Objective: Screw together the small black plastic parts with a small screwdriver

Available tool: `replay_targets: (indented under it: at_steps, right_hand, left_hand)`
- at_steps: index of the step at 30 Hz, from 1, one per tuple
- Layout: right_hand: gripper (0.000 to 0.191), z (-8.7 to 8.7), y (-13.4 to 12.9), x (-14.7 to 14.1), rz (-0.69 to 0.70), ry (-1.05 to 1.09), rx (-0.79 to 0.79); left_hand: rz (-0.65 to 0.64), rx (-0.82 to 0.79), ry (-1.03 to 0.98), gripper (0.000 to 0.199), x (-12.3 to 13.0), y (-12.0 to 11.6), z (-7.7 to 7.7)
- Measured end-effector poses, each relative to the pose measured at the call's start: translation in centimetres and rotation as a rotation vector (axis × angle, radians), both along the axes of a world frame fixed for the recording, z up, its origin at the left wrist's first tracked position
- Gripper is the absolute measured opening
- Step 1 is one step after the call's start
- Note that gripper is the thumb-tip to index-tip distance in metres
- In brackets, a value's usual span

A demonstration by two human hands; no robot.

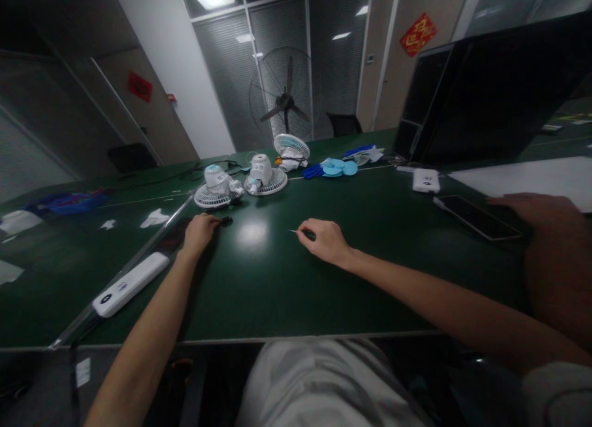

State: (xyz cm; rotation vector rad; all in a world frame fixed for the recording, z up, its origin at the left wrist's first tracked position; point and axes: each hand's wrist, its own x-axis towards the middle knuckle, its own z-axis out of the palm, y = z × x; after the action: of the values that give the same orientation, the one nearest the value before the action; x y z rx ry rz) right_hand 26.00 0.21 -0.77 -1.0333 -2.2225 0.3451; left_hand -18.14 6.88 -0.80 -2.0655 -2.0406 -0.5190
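Observation:
My left hand (200, 231) rests on the green table (259, 291), its fingers closed on a small black object (226, 220) whose kind I cannot make out. Over the middle of the table, my right hand (327, 241) pinches a thin, pale, pin-like piece (292, 231) between thumb and forefinger, its tip pointing left. Just beyond my left hand lie a small white fan (216, 187) and a second white fan (263, 175), both with their grilles down. A third white fan (291, 151) leans farther back.
A white power bank (132, 285) lies left of my left forearm. At right are a phone (478, 217), a white box-like device (425, 180), a black monitor (499, 94) and another person's hand (546, 214). Light-blue round pieces (339, 167) lie behind my right hand.

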Motion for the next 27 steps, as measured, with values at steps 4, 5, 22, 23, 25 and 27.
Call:
replay_targets:
  at_steps: [4,5,22,23,25,27]
  right_hand:
    - [0.021,0.0,0.0,0.0,0.001,-0.002,-0.007]
    - [0.021,0.0,0.0,0.0,0.001,-0.003,-0.009]
    - [0.021,0.3,-0.2,0.1,-0.004,-0.016,-0.015]
    - [0.021,0.3,-0.2,0.1,-0.004,-0.017,-0.014]
    - [0.021,0.3,-0.2,0.1,-0.005,-0.019,-0.012]
    - [0.021,0.3,-0.1,0.1,-0.004,-0.021,-0.011]
  left_hand:
    - [0.008,0.073,-0.068,0.033,0.4,0.1,0.1]
    - [-0.004,0.089,-0.083,0.035,0.6,0.2,0.1]
    - [-0.126,0.109,-0.112,0.033,1.9,1.0,-0.8]
    - [-0.128,0.106,-0.113,0.033,1.9,1.0,-0.8]
    - [-0.132,0.102,-0.118,0.034,1.9,1.1,-0.9]
    - [-0.135,0.096,-0.127,0.034,1.9,1.1,-0.9]
